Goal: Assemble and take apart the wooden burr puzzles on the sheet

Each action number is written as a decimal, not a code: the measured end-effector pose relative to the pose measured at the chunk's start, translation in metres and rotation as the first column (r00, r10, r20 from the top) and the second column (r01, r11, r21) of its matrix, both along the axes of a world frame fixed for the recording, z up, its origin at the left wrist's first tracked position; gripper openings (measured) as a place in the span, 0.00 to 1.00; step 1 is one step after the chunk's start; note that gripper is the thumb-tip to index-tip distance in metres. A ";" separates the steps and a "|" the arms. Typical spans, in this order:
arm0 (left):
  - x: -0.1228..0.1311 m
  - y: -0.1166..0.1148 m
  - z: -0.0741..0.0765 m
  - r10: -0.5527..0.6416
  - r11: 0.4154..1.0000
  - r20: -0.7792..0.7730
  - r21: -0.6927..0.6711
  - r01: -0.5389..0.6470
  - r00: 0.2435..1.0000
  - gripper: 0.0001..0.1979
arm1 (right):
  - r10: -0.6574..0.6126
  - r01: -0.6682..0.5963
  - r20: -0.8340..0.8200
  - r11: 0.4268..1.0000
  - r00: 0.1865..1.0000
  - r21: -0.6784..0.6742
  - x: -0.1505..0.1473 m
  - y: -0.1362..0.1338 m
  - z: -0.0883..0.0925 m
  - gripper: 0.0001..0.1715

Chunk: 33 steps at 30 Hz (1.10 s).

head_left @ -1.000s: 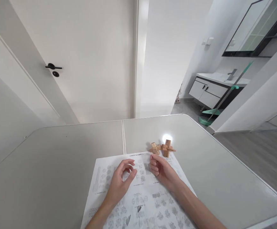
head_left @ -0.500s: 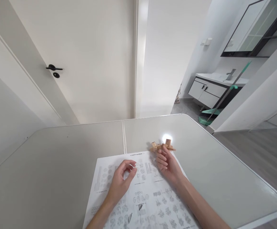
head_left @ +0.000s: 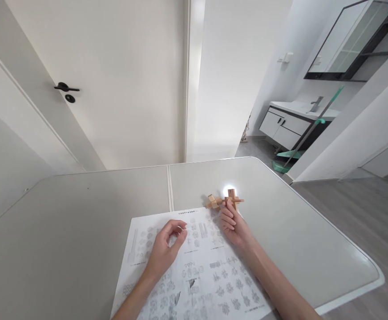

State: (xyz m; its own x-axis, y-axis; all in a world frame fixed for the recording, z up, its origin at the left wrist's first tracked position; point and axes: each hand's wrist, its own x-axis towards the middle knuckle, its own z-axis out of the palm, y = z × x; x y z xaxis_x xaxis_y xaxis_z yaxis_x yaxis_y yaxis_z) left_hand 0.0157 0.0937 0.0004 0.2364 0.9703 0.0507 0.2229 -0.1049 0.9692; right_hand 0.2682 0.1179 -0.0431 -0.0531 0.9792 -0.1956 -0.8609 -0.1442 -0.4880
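Note:
Two small wooden cross-shaped puzzles lie on the grey table (head_left: 80, 222) just beyond a printed instruction sheet (head_left: 197, 275). My right hand (head_left: 231, 222) reaches to the right-hand wooden puzzle (head_left: 233, 197), with its fingers curled round the puzzle's near side. The other wooden puzzle (head_left: 213, 202) lies just left of it, untouched. On the sheet rests my left hand (head_left: 163, 249), fingers curled in a loose pinch, thumb near the fingertips, nothing visible in them.
The table's rounded right edge (head_left: 347, 249) drops to a wooden floor. Behind the table stands a white door with a black handle (head_left: 65, 89). At the right an open doorway shows a vanity cabinet (head_left: 287, 129) and a green mop (head_left: 301, 133).
My right hand has slid forward off the sheet and come onto the right wooden puzzle. My left hand has stayed in place on the sheet.

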 end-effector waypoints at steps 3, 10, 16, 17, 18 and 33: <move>0.000 -0.001 0.001 -0.008 1.000 -0.005 -0.001 0.008 1.000 0.12 | -0.056 0.057 0.171 0.998 0.984 0.001 -0.005 -0.005 0.007 0.20; 0.000 -0.002 -0.003 -0.024 0.999 -0.019 0.023 0.025 1.000 0.12 | -0.145 0.006 0.762 0.983 0.631 0.182 -0.030 -0.022 0.018 0.25; 0.002 -0.007 -0.005 -0.100 0.989 -0.015 0.109 0.101 0.995 0.14 | -0.110 -0.448 0.950 0.862 0.291 0.237 -0.052 -0.038 0.015 0.26; 0.003 -0.007 -0.005 -0.125 0.985 -0.018 0.117 0.126 0.992 0.14 | -0.107 -0.497 0.957 0.836 0.268 0.233 -0.055 -0.039 0.014 0.24; 0.003 -0.008 -0.005 -0.142 0.982 -0.020 0.123 0.143 0.990 0.14 | -0.109 -0.529 0.962 0.817 0.252 0.231 -0.057 -0.040 0.013 0.22; -0.002 -0.008 -0.018 0.205 0.956 -0.163 0.246 -0.162 0.965 0.12 | 0.016 -0.471 0.914 0.861 0.404 0.193 -0.067 -0.041 0.017 0.24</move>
State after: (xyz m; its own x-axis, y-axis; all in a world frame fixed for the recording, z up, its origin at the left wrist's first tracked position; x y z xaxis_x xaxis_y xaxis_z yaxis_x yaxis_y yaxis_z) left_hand 0.0137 0.0853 -0.0171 0.0818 0.9651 0.2487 0.4322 -0.2592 0.8637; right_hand 0.2012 0.0773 -0.0260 -0.3291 0.9417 0.0706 0.1024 0.1099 -0.9886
